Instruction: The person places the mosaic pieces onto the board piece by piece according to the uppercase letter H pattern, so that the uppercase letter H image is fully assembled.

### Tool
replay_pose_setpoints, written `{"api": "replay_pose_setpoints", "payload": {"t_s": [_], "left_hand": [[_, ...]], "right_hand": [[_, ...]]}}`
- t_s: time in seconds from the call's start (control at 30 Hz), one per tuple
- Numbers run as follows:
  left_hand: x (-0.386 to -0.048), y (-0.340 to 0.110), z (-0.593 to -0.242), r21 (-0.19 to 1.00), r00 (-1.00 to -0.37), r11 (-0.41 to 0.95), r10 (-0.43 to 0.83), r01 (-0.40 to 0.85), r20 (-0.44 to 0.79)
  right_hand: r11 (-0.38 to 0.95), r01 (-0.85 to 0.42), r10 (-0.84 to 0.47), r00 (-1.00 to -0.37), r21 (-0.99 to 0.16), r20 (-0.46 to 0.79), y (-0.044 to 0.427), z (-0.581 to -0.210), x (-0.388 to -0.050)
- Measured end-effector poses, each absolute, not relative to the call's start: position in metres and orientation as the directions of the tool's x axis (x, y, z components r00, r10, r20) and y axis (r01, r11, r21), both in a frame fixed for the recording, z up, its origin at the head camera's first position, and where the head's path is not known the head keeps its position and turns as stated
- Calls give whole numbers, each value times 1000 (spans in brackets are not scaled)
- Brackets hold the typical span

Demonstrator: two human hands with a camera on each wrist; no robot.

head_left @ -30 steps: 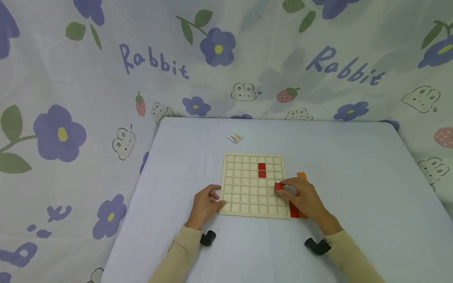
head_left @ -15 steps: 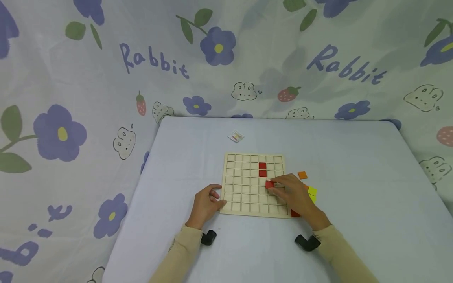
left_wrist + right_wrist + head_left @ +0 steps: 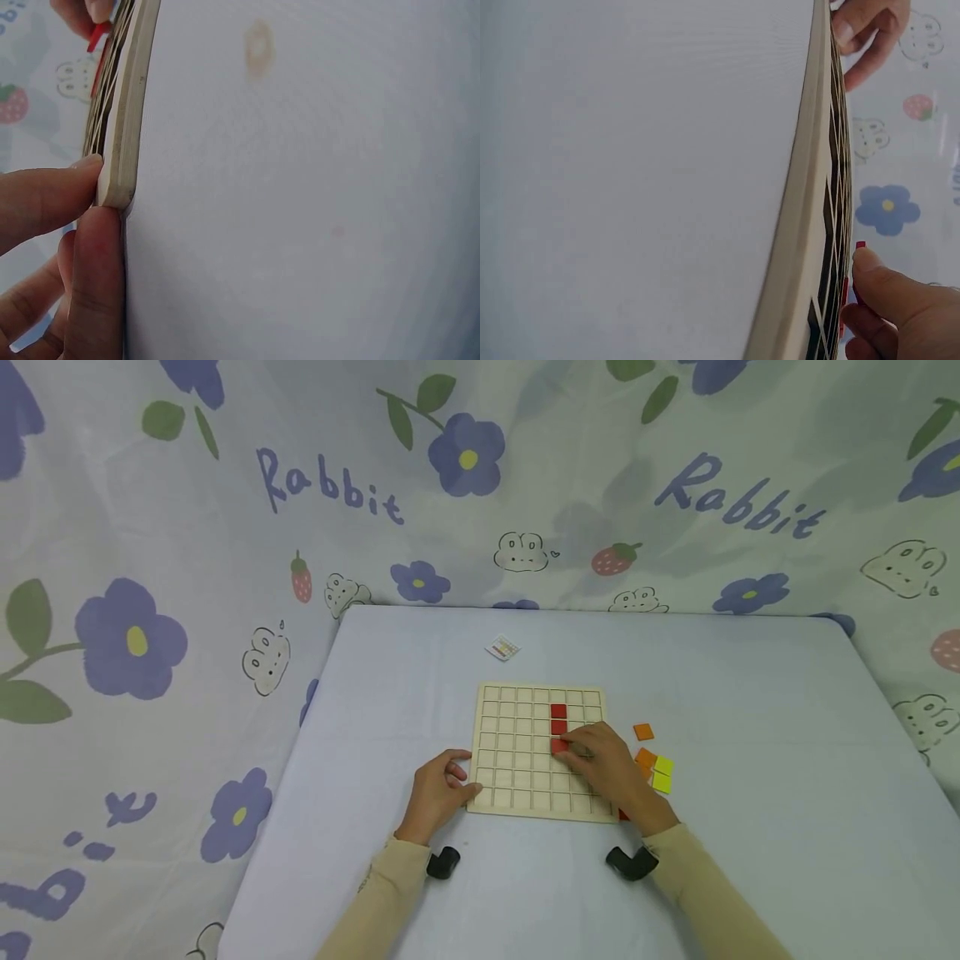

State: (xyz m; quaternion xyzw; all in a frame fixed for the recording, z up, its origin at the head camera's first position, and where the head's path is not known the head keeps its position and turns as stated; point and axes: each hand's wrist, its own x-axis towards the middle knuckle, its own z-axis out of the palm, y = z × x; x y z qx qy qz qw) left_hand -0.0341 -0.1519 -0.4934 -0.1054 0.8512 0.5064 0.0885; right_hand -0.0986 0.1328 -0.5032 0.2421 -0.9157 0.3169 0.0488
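Note:
A pale wooden grid board (image 3: 513,777) lies on the table. Two red tiles, an upper one (image 3: 558,711) and a lower one (image 3: 558,727), sit in one column of its cells. Just below them, my right hand (image 3: 611,768) pinches a third red tile (image 3: 558,746) between thumb and fingers; in the right wrist view that tile (image 3: 860,245) is tilted at the board's surface. My left hand (image 3: 437,793) holds the board's left edge, and in the left wrist view its thumb lies on top of the board's rim (image 3: 124,150) with a finger against the edge.
Right of the board lie orange tiles (image 3: 643,732), yellow tiles (image 3: 662,783) and a red piece (image 3: 624,815) partly hidden by my right hand. A small patterned card (image 3: 502,647) lies behind the board. A printed cloth hangs behind the table.
My right hand has carried the red tile leftward across the board, to just below the two other red tiles. More of the orange and yellow tiles shows. My left hand stays at the edge.

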Motion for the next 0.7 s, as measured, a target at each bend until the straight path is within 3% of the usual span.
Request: {"api": "replay_pose_setpoints", "payload": {"t_s": [0.43, 0.7], "left_hand": [[-33, -152, -496, 849, -963, 456, -93, -267, -253], [-33, -151, -495, 844, -962, 463, -98, -272, -256]], "right_hand": [[645, -527, -414, -849, -553, 327, 130, -512, -103], [666, -487, -381, -873, -565, 305, 131, -511, -102]]}}
